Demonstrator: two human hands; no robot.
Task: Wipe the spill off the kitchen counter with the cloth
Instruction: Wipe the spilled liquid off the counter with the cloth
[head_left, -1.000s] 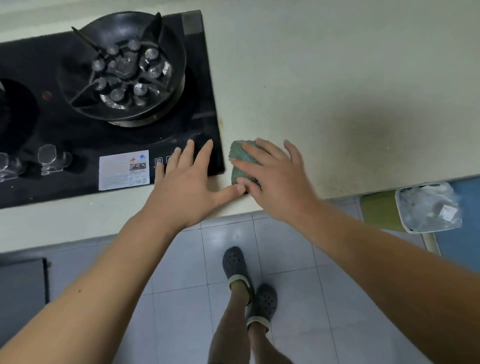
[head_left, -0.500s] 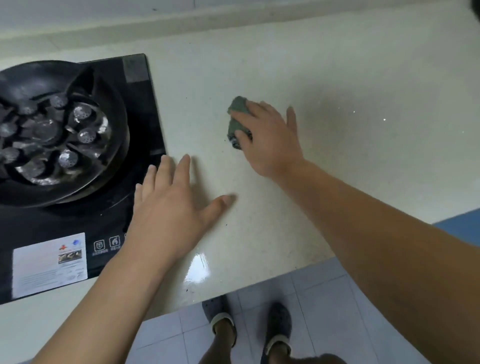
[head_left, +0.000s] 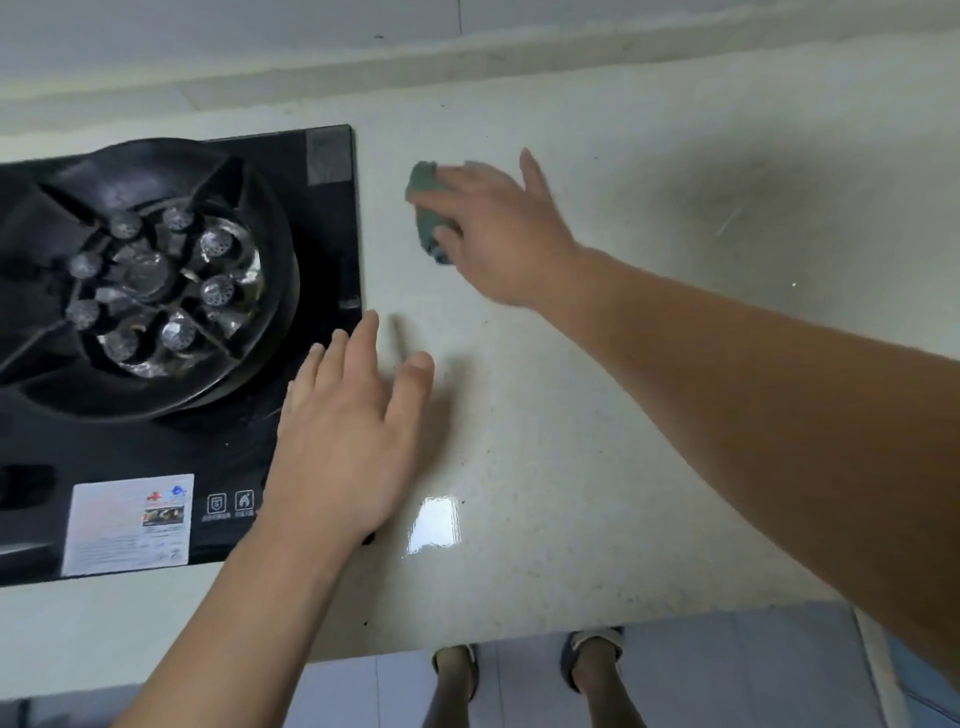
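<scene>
Right hand: clamped over green cloth, pressing it onto counter.
Cloth position: beside hob, far side.
Left hand: flat, empty (bracing).

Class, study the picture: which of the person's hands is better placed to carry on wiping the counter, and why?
The right hand: it already presses the green cloth onto the counter beside the stove. The left hand lies flat and empty.

Left hand: bare, no ring, no watch, no glove.
Right hand: bare, blurred.
Forearms: unsleeved to frame edge.
Footwear: dark slip-on clogs with pale heel straps, at 6 o'clock.
Lower legs: uncovered.
</scene>
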